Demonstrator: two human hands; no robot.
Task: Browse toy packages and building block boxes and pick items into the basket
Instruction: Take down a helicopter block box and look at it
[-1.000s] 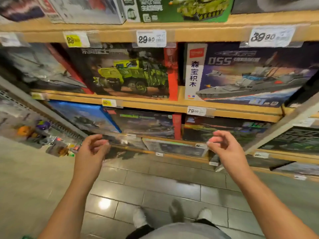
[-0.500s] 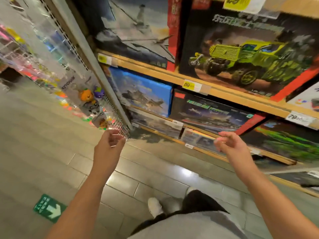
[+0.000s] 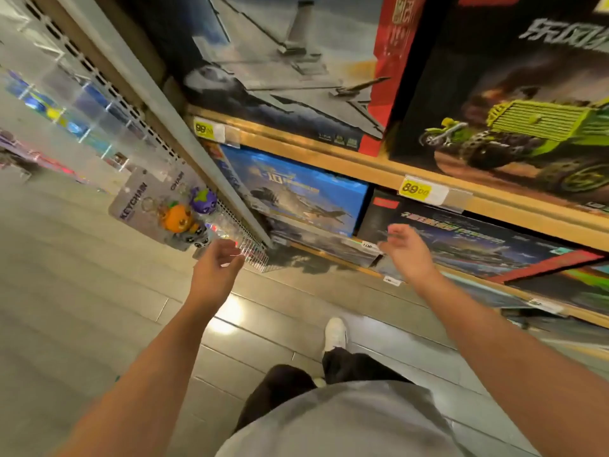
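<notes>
Both our hands are stretched forward over the tiled floor (image 3: 99,291) and hold nothing. Our left hand (image 3: 216,268) has loosely curled, relaxed fingers and hangs just in front of the wire rack end (image 3: 253,253); whether a fingertip touches the wire we cannot tell through the blur. Our right hand (image 3: 407,250) is also slack, fingers spread and gently bent, free in the air before the lower shelf (image 3: 329,255).

Compared with half a second ago, the view has swung further left and closer: the keychain cards (image 3: 158,206) now sit larger, just far-left of our left hand, and the hands have kept the same empty pose.

The blue aircraft box (image 3: 296,192) stands on the shelf between and beyond the two hands. The dark box (image 3: 461,235) lies just beyond the right hand, the grey jet box (image 3: 280,67) and green truck box (image 3: 510,103) on the shelf above. No basket shows.
</notes>
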